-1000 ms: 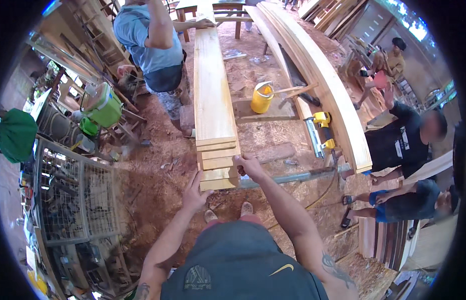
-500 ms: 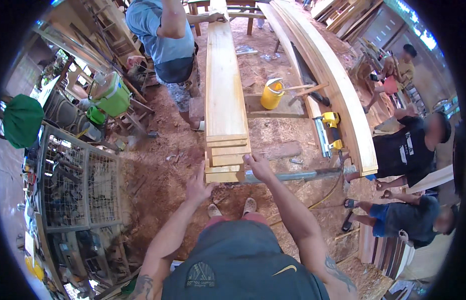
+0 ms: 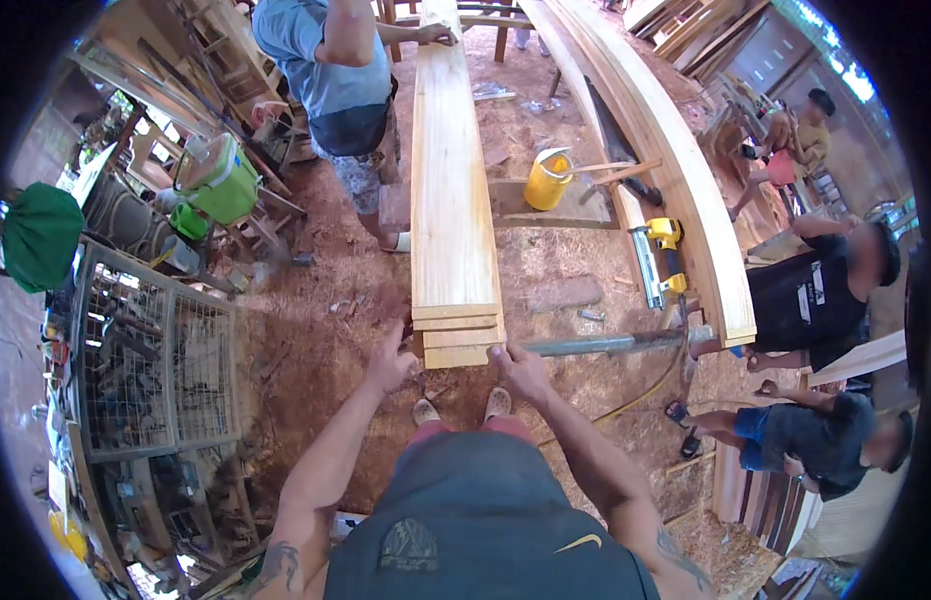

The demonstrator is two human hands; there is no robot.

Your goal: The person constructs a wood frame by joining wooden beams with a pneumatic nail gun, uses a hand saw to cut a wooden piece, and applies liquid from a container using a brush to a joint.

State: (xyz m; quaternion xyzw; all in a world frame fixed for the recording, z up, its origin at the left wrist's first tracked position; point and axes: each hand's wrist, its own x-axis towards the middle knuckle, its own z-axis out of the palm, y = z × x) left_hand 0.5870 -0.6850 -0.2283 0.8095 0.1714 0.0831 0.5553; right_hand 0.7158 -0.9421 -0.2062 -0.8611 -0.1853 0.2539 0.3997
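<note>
A stack of long pale planks runs away from me down the middle, its near ends stepped in several layers. My right hand grips the near right corner of the stack, thumb against the edge. Just left of that end, my left hand has its fingers apart and appears clear of the wood. A co-worker in a light blue shirt stands at the far left of the stack with a hand on its upper part.
Curved boards lie to the right, beside a yellow nail gun, a yellow bucket and a metal pipe. Co-workers occupy the right side. A green bin and wire-mesh frame stand left.
The lower planks at the near end sit more in line than before. My left hand has come off the stack's left corner; my right hand stays on the right corner.
</note>
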